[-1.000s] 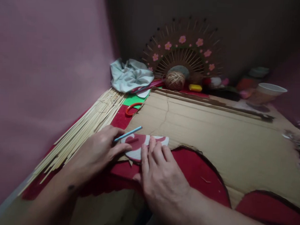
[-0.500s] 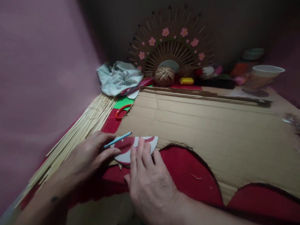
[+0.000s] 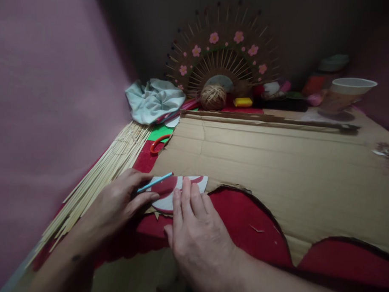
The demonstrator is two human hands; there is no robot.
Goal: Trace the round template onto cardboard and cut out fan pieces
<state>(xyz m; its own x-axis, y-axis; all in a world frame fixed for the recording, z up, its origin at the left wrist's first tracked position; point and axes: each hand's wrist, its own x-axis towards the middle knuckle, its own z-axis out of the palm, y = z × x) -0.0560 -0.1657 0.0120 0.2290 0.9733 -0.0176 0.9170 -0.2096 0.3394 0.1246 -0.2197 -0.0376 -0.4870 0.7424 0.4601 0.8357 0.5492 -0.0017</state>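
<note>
A half-round piece of card (image 3: 165,200) with a red and white pattern lies flat on the brown cardboard sheet (image 3: 245,156), near its cut edge. My right hand (image 3: 201,231) rests on the card with its fingers stretched out, covering its right part. At the card's left end, my left hand (image 3: 127,199) is closed around a thin light-blue pencil-like stick (image 3: 156,181), which sticks out over the card between thumb and forefinger. The left thumb lies at the card's edge.
Thin bamboo sticks (image 3: 97,185) lie along the left wall. An orange scissors handle (image 3: 156,144) shows beside the cardboard. Behind stand a grey cloth (image 3: 156,101), a twine ball (image 3: 213,97), a flowered fan (image 3: 223,49) and a plastic cup (image 3: 349,94). Red cloth (image 3: 245,224) shows through the cut-outs.
The view has shifted slightly. Both hands and the half-round card appear a little further right; the right hand still lies on the card, and the blue stick stays in the left.
</note>
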